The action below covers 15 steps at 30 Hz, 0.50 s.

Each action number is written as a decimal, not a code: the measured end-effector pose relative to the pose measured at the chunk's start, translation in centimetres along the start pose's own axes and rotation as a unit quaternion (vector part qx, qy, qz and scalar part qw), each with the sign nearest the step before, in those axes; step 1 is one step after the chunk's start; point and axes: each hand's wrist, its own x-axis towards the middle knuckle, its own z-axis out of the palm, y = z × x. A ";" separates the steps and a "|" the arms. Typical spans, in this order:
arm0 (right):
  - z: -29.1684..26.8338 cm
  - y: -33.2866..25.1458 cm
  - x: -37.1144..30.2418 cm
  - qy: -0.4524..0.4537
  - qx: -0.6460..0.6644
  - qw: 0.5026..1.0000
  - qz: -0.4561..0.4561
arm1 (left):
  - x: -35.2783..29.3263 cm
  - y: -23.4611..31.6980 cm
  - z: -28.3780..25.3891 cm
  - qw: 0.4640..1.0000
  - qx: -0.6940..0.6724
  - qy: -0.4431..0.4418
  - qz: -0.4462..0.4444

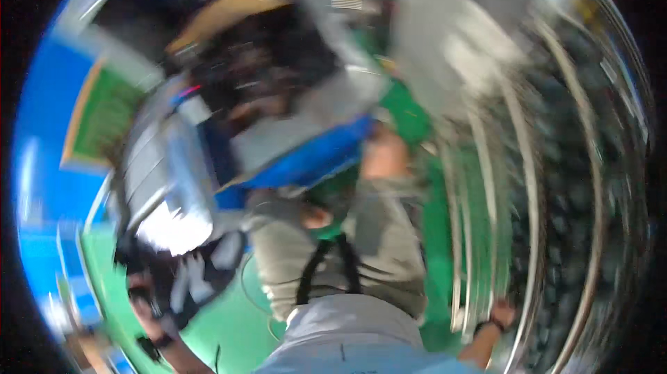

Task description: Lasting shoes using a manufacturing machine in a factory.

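Note:
The whole picture is smeared by motion. At the lower left, my left hand (141, 295) is beside a black thing with pale patches (201, 280); whether the fingers grip it is too blurred to tell. Just above that lies a shiny, clear or silvery wrapped bundle (177, 197) with a bright glare on it. Over at the lower right, my right hand (503, 313) is low by the pale bars of a rack (531, 249). Its fingers are blurred, and I cannot tell whether they touch a bar.
Ahead stands a grey and blue open box or cart (306, 155) with dark contents. The barred rack curves along the right side, with dark goods behind it. Below is a green floor (253, 332). A blue wall (52, 131) with a green framed board (104, 117) is at left.

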 end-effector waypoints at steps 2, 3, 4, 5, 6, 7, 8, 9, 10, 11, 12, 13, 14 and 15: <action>-4.1 -4.2 1.8 0.039 0.065 0.990 -0.119 | -1.6 2.7 -2.8 0.999 0.026 -0.012 0.045; -6.1 -7.5 2.3 0.008 0.273 0.961 -0.033 | -1.5 3.4 -3.4 0.991 0.086 0.079 0.060; -8.6 -11.0 2.8 -0.004 0.342 0.939 -0.040 | -1.7 4.0 -3.6 0.984 0.073 0.155 0.047; -11.4 -14.8 2.9 -0.011 0.373 0.924 -0.082 | 0.0 4.5 -4.1 0.979 0.165 0.113 0.027; -14.0 -18.9 2.7 -0.027 0.395 0.907 -0.143 | 0.9 5.1 -4.4 0.936 0.342 0.080 -0.004; -16.9 -22.8 1.4 -0.027 0.396 0.889 -0.227 | 2.7 4.5 -4.8 0.848 0.518 0.110 -0.020; -20.1 -26.8 -0.4 -0.030 0.400 0.862 -0.312 | 5.4 4.0 -5.4 0.678 0.734 0.035 -0.004; -23.2 -30.9 -2.3 -0.036 0.404 0.826 -0.391 | 7.3 3.2 -5.9 0.741 0.661 0.036 -0.117; -26.0 -33.9 -5.3 -0.067 0.455 0.812 -0.360 | 9.3 1.8 -6.2 0.756 0.602 0.051 -0.252; -28.7 -36.9 -8.3 -0.095 0.508 0.792 -0.326 | 10.2 1.1 -6.8 0.742 0.634 0.041 -0.215; -31.3 -40.2 -11.2 -0.119 0.558 0.768 -0.290 | 11.9 -0.1 -7.1 0.722 0.667 0.020 -0.182; -33.3 -41.8 -14.1 -0.099 0.516 0.772 -0.357 | 12.3 -0.6 -7.6 0.721 0.666 0.034 -0.188; -34.9 -43.4 -16.7 -0.058 0.468 0.785 -0.402 | 12.5 -1.3 -7.6 0.704 0.677 0.056 -0.206; -36.0 -44.5 -18.8 -0.014 0.416 0.793 -0.445 | 11.7 -1.5 -7.7 0.712 0.676 0.078 -0.172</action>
